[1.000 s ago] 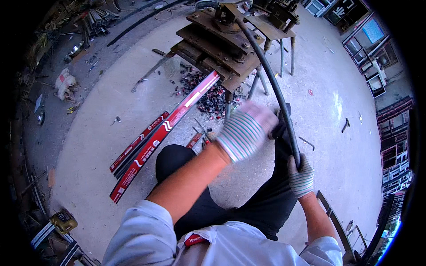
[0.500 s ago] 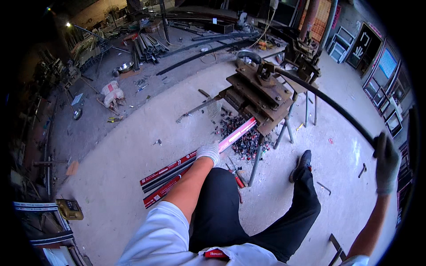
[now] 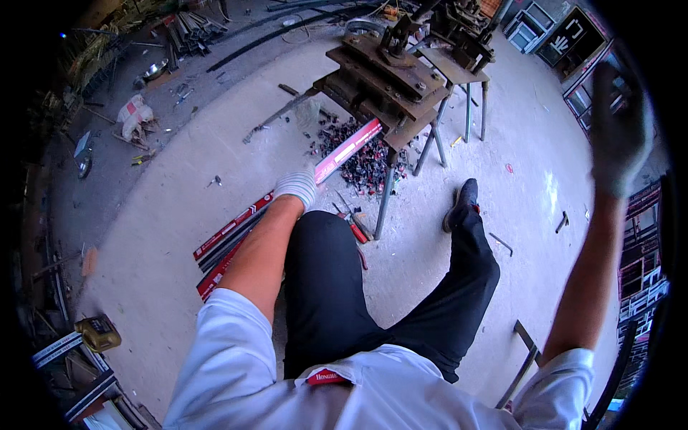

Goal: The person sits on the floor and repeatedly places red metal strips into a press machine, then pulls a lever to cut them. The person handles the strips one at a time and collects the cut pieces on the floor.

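Note:
My left hand (image 3: 297, 188), in a striped glove, is closed around a long bar (image 3: 349, 150) covered in red and white film. The bar's far end goes into a rusty metal press (image 3: 390, 79) on legs. More red-and-black bars (image 3: 229, 240) lie beneath my left forearm. My right hand (image 3: 622, 143), gloved, is raised at the upper right, its fingers dark and appearing curled around the end of the press lever. Only the lever's base (image 3: 398, 36) shows clearly; the rest runs out of the top of view.
Small cut scraps (image 3: 365, 168) are heaped beneath the press. Red-handled pliers (image 3: 358, 231) lie beside my left knee. A hammer (image 3: 562, 221) and a bent rod (image 3: 502, 244) are on the floor to the right. At the lower left stands a brownish jug (image 3: 98, 333).
My right hand has risen, and the lever has swung up from its lowered slant. My left hand still grips the bar at the press. The whole view has shifted.

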{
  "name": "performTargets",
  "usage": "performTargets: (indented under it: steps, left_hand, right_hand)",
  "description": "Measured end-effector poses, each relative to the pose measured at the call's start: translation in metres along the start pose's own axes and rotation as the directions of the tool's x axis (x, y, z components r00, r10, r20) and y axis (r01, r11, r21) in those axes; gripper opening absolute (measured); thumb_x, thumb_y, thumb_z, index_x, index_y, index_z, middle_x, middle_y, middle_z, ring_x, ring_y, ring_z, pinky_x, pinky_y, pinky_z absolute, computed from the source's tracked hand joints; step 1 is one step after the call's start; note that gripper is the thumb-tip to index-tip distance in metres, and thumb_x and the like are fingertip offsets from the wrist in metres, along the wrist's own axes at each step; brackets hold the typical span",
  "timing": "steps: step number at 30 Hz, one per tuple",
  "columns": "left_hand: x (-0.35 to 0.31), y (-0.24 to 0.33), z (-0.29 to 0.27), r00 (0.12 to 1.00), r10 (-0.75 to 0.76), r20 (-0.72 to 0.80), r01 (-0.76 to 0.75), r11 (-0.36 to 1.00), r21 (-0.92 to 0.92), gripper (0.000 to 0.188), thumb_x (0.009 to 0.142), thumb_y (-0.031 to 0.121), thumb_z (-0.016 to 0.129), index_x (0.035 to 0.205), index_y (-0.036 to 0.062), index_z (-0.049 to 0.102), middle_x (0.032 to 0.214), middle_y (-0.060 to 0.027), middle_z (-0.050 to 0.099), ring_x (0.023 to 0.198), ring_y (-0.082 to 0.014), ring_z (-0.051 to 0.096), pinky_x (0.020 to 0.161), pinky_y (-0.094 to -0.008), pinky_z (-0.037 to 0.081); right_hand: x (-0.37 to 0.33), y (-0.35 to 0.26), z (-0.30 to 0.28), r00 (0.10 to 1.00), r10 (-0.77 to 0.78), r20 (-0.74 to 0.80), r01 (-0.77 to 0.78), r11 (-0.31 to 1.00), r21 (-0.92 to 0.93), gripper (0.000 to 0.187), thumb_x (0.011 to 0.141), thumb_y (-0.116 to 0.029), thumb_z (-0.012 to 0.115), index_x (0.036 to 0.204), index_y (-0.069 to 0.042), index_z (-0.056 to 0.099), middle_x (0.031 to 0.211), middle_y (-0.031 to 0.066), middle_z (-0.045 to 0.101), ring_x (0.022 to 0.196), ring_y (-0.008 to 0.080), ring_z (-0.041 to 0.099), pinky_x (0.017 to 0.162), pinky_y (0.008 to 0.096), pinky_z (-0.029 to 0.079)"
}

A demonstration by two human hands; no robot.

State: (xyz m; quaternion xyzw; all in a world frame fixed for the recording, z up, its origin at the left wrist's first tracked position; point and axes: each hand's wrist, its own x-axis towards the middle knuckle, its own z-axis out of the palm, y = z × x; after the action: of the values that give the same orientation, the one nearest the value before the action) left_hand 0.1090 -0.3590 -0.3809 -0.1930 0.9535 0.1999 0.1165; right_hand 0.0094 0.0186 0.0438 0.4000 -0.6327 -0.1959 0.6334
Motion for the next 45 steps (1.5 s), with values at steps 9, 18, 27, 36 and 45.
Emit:
performTargets:
  steps: [9, 18, 27, 36, 45]
  left_hand:
    - [-0.010, -0.027, 0.005, 1.000, -0.018, 0.022, 0.017, 0.999, 0.038, 0.053, 0.089, 0.046, 0.065, 0.119, 0.0039, 0.055, 0.107, -0.0260, 0.070, 0.100, -0.0425, 0.068, 0.090, -0.0509, 0.053]
    - [-0.123, -0.144, 0.069, 0.937, -0.297, 0.181, 0.310, 0.950, -0.045, 0.055, 0.089, 0.040, 0.070, 0.125, 0.0017, 0.053, 0.116, -0.0287, 0.065, 0.109, -0.0417, 0.064, 0.092, -0.0475, 0.052]
    - [-0.124, -0.185, 0.208, 0.895, -0.293, 0.336, 0.324, 0.945, -0.041, 0.047, 0.096, 0.048, 0.058, 0.113, 0.0040, 0.056, 0.108, -0.0255, 0.067, 0.100, -0.0431, 0.066, 0.089, -0.0512, 0.051]
    - [-0.075, -0.219, 0.229, 0.967, -0.241, 0.089, 0.248, 0.965, -0.084, 0.043, 0.098, 0.043, 0.054, 0.120, 0.0071, 0.063, 0.118, -0.0195, 0.062, 0.109, -0.0413, 0.060, 0.095, -0.0502, 0.048]
    - [0.012, -0.300, 0.186, 0.927, -0.330, -0.177, 0.365, 0.902, 0.229, 0.060, 0.086, 0.027, 0.071, 0.139, 0.0066, 0.052, 0.135, -0.0193, 0.055, 0.124, -0.0384, 0.054, 0.108, -0.0450, 0.044]
  right_hand:
    - [-0.228, -0.303, -0.042, 0.534, 0.243, 0.810, -0.837, 0.283, 0.468, 0.022, 0.083, 0.002, 0.068, 0.104, -0.005, 0.065, 0.098, 0.0170, 0.067, 0.088, 0.0339, 0.067, 0.080, 0.0385, 0.055]
    - [-0.264, -0.417, -0.066, 0.095, -0.205, 0.974, -0.995, 0.011, 0.100, 0.010, 0.089, -0.008, 0.066, 0.098, -0.006, 0.068, 0.090, 0.0164, 0.068, 0.074, 0.0321, 0.068, 0.068, 0.0394, 0.056]
    - [-0.255, -0.513, -0.032, 0.192, -0.474, 0.859, -0.980, -0.047, 0.193, 0.010, 0.089, -0.010, 0.064, 0.096, -0.005, 0.068, 0.087, 0.0188, 0.067, 0.077, 0.0392, 0.067, 0.069, 0.0454, 0.054]
    - [-0.291, -0.537, -0.024, 0.118, -0.591, 0.798, -0.990, -0.003, 0.144, 0.011, 0.089, -0.013, 0.064, 0.096, -0.006, 0.068, 0.091, 0.0204, 0.067, 0.076, 0.0405, 0.067, 0.067, 0.0453, 0.055]
    - [-0.298, -0.546, -0.013, 0.063, -0.601, 0.797, -0.995, 0.029, 0.100, 0.011, 0.089, -0.012, 0.064, 0.096, -0.005, 0.067, 0.088, 0.0206, 0.067, 0.075, 0.0402, 0.066, 0.067, 0.0460, 0.054]
